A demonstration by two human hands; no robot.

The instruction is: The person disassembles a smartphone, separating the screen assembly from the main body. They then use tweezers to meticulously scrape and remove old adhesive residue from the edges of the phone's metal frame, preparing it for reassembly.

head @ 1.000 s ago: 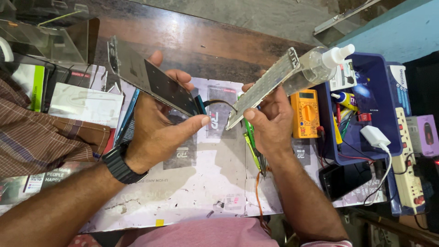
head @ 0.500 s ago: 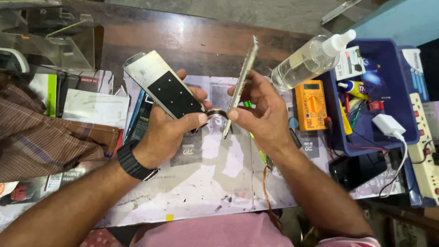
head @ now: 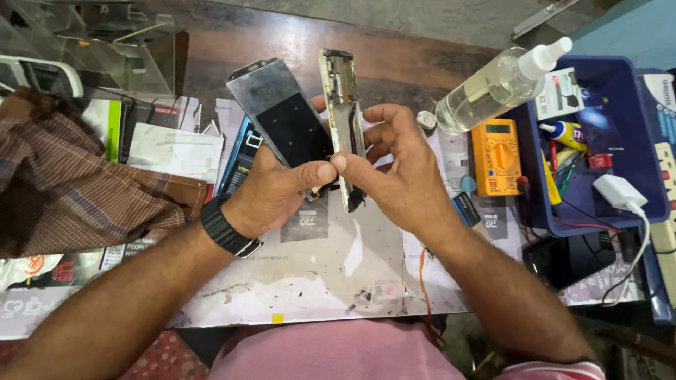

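Screen panel point(head: 285, 116): flat, dark-backed, held tilted above the work mat, lifted off the phone body and opened away from it like a book cover.
Phone body point(head: 342, 112): seen almost edge-on, upright, innards facing the panel; lower ends of both parts close together, upper ends apart.
Link between the two: hidden behind the thumbs; cannot tell whether a ribbon cable joins them.
Left hand point(head: 278, 193): closed on the panel's lower end, thumb tip pressed against the right thumb.
Right hand point(head: 394, 172): wrapped round the phone body's lower half, fingers curled behind it.
Step in hand: judged as parting the display from the frame, midway, halves open but not separated.
Next move calls for: slow, small widening at the lower joint, no twisting, a look for any cable first.
Work mat point(head: 317, 274): pale, worn, directly below both hands.
Nearby: clear spray bottle point(head: 496, 84), orange multimeter point(head: 497, 156), blue tray point(head: 620, 134) of tools, all to the right.
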